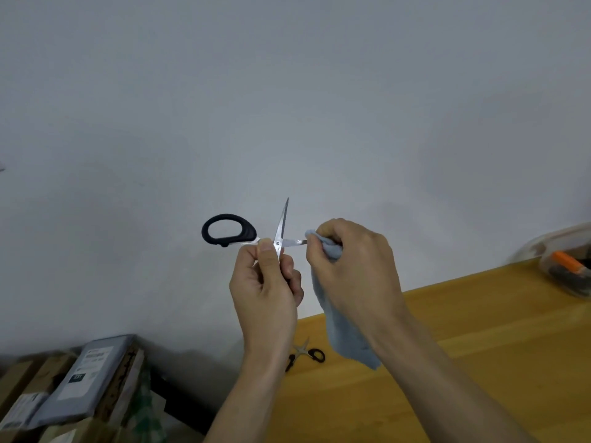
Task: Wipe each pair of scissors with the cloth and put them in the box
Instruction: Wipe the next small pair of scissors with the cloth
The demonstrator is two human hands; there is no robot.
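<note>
My left hand point(267, 282) holds a pair of black-handled scissors point(280, 230) up in front of the wall, blades spread wide apart. One blade points up; the other points right into the grey-blue cloth point(343, 327). My right hand point(353, 266) grips that cloth, pinching it round the right-pointing blade. The cloth's loose end hangs down over the table. A second, small pair of scissors point(305, 354) with black handles lies open on the wooden table point(479, 330), below my hands. A clear plastic box point(566, 266) sits at the far right of the table.
The box holds an orange-handled tool point(567, 262) and dark items. Left of the table, on the floor, cardboard boxes and a grey parcel point(83, 378) are stacked. A plain white wall fills the background.
</note>
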